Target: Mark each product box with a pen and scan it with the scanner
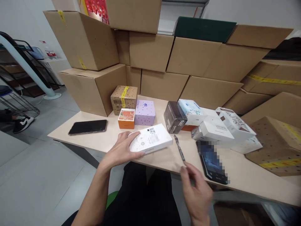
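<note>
My left hand (123, 147) lies over the left end of a flat white box (152, 138), thumb along its near edge and fingers over the far side. The box rests near the table's front edge, its label side up. My right hand (196, 190) is blurred, just off the front edge, with thumb and index finger bent and slightly apart. Its fingertips are at the near end of a pen (179, 148). The pen lies on the table right of the white box and looks sharp. Whether the fingertips touch it is unclear.
Behind stand an orange box (126, 119), a purple box (145, 113), a small carton (124, 99) and a dark brown box (174, 117). White boxes (216, 128) sit at the right. A phone (88, 126) and a handheld device (211, 163) flank my hands. Large cartons (162, 86) wall the back.
</note>
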`<state>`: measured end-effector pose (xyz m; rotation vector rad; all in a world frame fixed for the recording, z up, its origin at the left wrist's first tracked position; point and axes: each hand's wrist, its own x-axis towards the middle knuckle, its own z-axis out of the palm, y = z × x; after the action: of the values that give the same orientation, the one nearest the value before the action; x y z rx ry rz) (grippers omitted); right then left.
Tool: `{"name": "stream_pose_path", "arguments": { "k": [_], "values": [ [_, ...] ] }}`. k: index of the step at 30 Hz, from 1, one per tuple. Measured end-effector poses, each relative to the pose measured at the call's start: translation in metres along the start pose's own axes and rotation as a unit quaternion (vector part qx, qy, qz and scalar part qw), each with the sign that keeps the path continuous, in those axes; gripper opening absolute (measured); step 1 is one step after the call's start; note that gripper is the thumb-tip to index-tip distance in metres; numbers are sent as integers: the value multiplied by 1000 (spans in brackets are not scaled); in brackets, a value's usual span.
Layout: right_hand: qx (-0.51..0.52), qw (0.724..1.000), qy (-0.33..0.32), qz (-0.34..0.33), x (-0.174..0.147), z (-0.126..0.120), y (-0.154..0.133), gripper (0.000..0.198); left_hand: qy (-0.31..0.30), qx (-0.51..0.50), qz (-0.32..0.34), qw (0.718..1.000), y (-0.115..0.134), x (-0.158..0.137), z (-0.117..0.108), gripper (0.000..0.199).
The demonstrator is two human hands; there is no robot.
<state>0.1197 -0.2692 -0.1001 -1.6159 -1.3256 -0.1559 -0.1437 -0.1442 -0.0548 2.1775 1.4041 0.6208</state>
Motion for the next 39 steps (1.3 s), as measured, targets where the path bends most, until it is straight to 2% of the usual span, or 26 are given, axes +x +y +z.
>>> {"name": "stream_pose_path", "arguments": {
  "k": [2,3,5,7,9,12,14,17,19,21,23,25,28,31,35,39],
  "values": [
    [66,992,-79,-66,-7,13,-18,24,47,-108,-10,993,8,-5,10,83],
    [90,986,-105,-94,-9,21,-26,31,54,-176,-12,983,14,-7,16,83],
    [93,979,-126,-134,-10,37,-39,53,26,-318,-9,948,27,-8,30,85],
    [61,978,-121,-157,-8,53,-46,68,-1,-412,-6,911,42,-7,43,89],
    [40,980,-100,-169,-5,66,-47,70,-14,-457,-12,889,54,-4,54,86],
    [44,985,-64,-155,3,75,-42,67,-1,-465,-8,885,61,1,66,79],
    [46,991,-44,-120,14,76,-37,66,-19,-435,-1,900,60,5,70,76],
    [34,997,-33,-64,38,78,-27,55,-28,-329,8,944,54,12,68,73],
    [13,999,-28,-38,57,83,-19,44,25,-219,15,975,51,20,63,69],
    [-9,1000,-16,-19,74,92,-13,38,106,-88,24,990,50,33,55,64],
    [-21,1000,-5,-5,86,102,-9,37,183,35,24,982,49,51,46,60],
    [-23,1000,2,3,93,110,-7,38,216,122,-1,969,50,74,39,61],
    [-27,999,12,19,95,118,-7,45,210,203,-34,956,52,107,35,70],
    [-34,999,8,33,91,118,-6,48,181,237,-67,952,52,132,38,75],
    [-28,997,-75,7,84,116,-5,34,164,260,-96,947,53,145,46,66],
    [-16,984,-172,-33,84,114,-5,29,164,270,-87,945,60,133,49,59]
  ]
}}
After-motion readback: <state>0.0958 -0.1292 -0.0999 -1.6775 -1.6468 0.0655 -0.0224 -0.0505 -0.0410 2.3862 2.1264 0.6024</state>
